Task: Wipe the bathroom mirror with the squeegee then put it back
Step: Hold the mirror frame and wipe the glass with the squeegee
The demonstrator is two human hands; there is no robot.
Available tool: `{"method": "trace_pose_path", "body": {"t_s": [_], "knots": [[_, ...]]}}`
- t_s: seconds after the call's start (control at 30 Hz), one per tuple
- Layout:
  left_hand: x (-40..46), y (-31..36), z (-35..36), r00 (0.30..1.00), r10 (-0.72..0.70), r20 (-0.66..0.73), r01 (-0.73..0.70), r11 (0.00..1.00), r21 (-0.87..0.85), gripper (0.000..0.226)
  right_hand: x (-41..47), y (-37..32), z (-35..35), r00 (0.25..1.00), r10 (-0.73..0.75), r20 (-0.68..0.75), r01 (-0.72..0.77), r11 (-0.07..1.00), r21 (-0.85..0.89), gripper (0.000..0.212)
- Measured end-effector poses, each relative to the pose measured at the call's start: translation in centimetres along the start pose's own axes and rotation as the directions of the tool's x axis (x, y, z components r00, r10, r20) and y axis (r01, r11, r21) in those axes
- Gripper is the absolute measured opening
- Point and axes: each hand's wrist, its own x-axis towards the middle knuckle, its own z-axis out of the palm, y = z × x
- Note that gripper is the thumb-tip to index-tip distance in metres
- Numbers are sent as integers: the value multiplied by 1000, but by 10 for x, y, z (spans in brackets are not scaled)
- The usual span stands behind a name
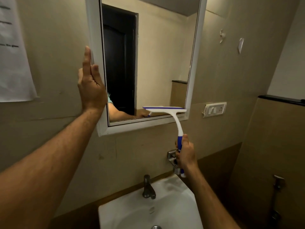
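A white-framed mirror (165,55) hangs on the beige wall above the sink. The white and blue squeegee (173,116) has its blade pressed flat on the glass at the mirror's lower right corner, just above the bottom frame. My right hand (185,154) is shut on the squeegee's blue handle, below the mirror. My left hand (91,85) lies flat with fingers pointing up against the left side of the mirror frame, holding nothing. The mirror reflects a dark door, my arm and the squeegee.
A white sink (178,204) with a metal tap (148,187) stands below. A chrome wall valve (171,157) sits behind my right hand. A switch and socket plate (214,109) is right of the mirror, a paper notice (13,55) at left, a hose fitting (278,184) at far right.
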Motion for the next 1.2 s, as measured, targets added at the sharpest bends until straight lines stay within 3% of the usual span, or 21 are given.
{"method": "trace_pose_path", "body": {"t_s": [0.33, 0.53, 0.67, 0.83, 0.97, 1.2], "knots": [[1, -10, 3, 1000, 3, 5, -3, 998, -56, 43, 7, -25, 7, 997, -77, -9, 77, 997, -15, 54], [2, -10, 2, 999, 38, -2, -38, 994, -98, 42, -10, -2, 21, 999, -8, -35, 9, 1000, 18, 54], [2, -13, 2, 1000, 29, -7, -30, 993, -112, 42, -27, 9, 24, 1000, -1, -3, 1, 1000, 5, 46], [0, -13, 3, 1000, 21, 5, -20, 989, -147, 42, -33, -16, 27, 986, -141, 93, 134, 987, 84, 20], [0, -15, 2, 1000, 18, 4, -18, 988, -155, 42, -37, -20, 37, 976, -146, 164, 133, 987, 85, 21], [4, -23, 5, 999, 25, -34, -33, 970, -241, 42, -65, 14, 42, 987, -79, 137, 68, 994, 81, 24]]}}
